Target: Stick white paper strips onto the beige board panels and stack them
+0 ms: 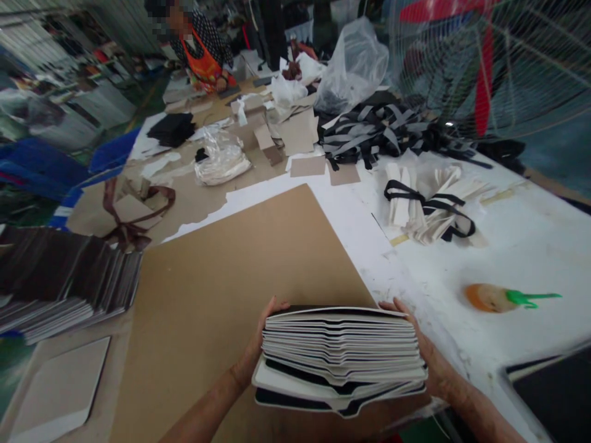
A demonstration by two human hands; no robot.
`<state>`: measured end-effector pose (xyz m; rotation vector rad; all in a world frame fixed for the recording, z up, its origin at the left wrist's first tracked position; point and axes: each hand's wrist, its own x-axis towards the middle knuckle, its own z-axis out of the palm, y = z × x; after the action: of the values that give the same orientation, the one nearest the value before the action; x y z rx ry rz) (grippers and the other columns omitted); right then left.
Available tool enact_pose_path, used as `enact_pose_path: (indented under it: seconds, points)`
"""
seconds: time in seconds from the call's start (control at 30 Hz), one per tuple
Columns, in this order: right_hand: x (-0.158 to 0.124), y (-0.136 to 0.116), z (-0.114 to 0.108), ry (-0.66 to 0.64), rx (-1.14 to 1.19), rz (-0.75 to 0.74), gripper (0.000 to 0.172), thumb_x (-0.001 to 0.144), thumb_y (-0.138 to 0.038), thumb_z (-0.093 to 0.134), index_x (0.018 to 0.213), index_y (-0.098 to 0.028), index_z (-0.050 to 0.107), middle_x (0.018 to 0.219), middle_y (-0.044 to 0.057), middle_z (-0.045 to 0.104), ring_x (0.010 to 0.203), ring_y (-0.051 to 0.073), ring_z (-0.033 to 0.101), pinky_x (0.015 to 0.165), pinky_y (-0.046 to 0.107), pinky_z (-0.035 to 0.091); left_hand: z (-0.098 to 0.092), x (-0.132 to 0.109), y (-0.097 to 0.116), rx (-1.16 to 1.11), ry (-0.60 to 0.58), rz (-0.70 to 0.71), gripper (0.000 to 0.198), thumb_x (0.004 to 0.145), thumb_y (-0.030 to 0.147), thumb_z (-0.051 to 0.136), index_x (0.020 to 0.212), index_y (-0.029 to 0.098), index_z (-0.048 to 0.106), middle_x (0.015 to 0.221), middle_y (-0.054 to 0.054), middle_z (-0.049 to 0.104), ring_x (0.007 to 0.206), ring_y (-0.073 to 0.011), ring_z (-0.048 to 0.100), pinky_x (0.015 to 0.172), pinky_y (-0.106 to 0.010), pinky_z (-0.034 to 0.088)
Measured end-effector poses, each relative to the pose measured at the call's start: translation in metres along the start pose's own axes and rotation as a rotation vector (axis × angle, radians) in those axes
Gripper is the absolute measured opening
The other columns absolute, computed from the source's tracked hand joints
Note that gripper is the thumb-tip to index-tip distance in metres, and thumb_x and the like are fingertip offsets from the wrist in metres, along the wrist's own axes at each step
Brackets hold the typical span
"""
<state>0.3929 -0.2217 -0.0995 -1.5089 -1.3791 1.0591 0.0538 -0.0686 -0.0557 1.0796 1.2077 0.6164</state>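
A thick stack of white-edged, dark-faced panels (341, 357) is held between both hands over the near edge of a brown board (240, 264). My left hand (265, 335) presses on the stack's left end, its fingers reaching over the far side. At the right end, my right hand (420, 344) grips it the same way. The lowest panels jut out unevenly towards me, with notched near edges.
Dark panel stacks (69, 277) stand at left. An orange bottle with a green nozzle (492, 298) and strapped white bundles (420, 206) lie at right. Grey and black strips (369, 132) are heaped further back, near a fan (484, 67). Another person (203, 52) works at far left.
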Motion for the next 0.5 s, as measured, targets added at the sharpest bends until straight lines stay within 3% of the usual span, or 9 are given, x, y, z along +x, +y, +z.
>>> enact_pose_path:
  seconds: [0.1, 0.2, 0.27, 0.37, 0.5]
  points:
    - [0.013, -0.002, -0.003, 0.024, 0.031, 0.036, 0.089, 0.076, -0.033, 0.068, 0.148, -0.024, 0.017, 0.143, 0.016, 0.042, 0.13, 0.032, 0.043, 0.108, 0.048, 0.036, 0.001, 0.012, 0.006, -0.039, -0.097, -0.003, 0.086, 0.074, 0.059, 0.064, 0.145, 0.024, 0.029, 0.133, -0.008, 0.055, 0.122, -0.0275, 0.052, 0.109, -0.041, 0.034]
    - [0.027, -0.006, -0.008, 0.054, 0.103, 0.049, 0.078, 0.068, -0.032, 0.074, 0.137, -0.024, 0.037, 0.131, 0.014, 0.055, 0.12, 0.032, 0.052, 0.101, 0.044, 0.045, 0.002, 0.022, 0.012, -0.002, -0.125, 0.038, 0.088, 0.072, 0.066, 0.061, 0.144, 0.022, 0.034, 0.136, -0.008, 0.053, 0.126, -0.028, 0.048, 0.112, -0.04, 0.032]
    - [0.036, -0.007, -0.01, 0.095, 0.137, 0.089, 0.072, 0.067, -0.033, 0.075, 0.13, -0.026, 0.041, 0.124, 0.011, 0.059, 0.112, 0.031, 0.058, 0.095, 0.044, 0.049, 0.003, 0.028, 0.014, 0.049, -0.116, 0.106, 0.101, 0.056, 0.055, 0.08, 0.143, 0.026, 0.036, 0.144, -0.005, 0.045, 0.135, -0.0285, 0.037, 0.116, -0.037, 0.023]
    - [0.045, -0.005, -0.013, 0.09, 0.119, 0.167, 0.08, 0.063, -0.034, 0.08, 0.13, -0.027, 0.037, 0.125, 0.01, 0.058, 0.112, 0.03, 0.057, 0.098, 0.047, 0.046, 0.002, 0.034, 0.011, 0.12, -0.096, 0.165, 0.125, 0.032, 0.028, 0.093, 0.143, 0.026, 0.034, 0.147, -0.007, 0.04, 0.138, -0.0321, 0.03, 0.118, -0.04, 0.018]
    - [0.044, -0.002, -0.016, 0.008, 0.153, 0.235, 0.09, 0.062, -0.036, 0.08, 0.135, -0.025, 0.027, 0.126, 0.01, 0.057, 0.116, 0.029, 0.055, 0.101, 0.045, 0.044, -0.002, 0.036, 0.001, 0.18, -0.085, 0.182, 0.124, 0.032, 0.02, 0.092, 0.142, 0.023, 0.034, 0.144, -0.011, 0.044, 0.137, -0.0342, 0.032, 0.117, -0.046, 0.019]
